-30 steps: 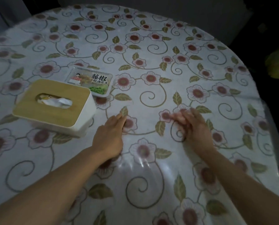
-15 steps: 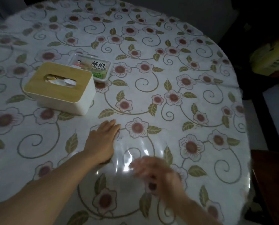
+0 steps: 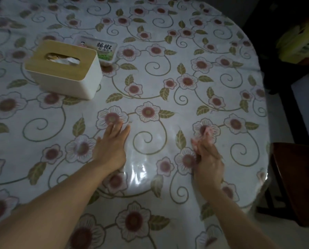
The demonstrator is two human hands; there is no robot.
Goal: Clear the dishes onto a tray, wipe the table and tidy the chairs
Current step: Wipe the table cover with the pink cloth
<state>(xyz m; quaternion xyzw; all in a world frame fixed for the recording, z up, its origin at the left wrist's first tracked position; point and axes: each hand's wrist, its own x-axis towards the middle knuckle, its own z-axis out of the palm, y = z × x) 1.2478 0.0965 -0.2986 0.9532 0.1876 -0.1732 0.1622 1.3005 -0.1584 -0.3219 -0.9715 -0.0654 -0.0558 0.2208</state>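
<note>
Left hand (image 3: pixel 112 150) lies flat and relaxed on the desk (image 3: pixel 168 51), near the tissue box (image 3: pixel 64 69); right hand (image 3: pixel 206 159) is too blurred to tell.

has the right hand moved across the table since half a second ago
Yes. The right hand has swung away from the near table edge, out toward the right, farther from the planted left hand.
</note>
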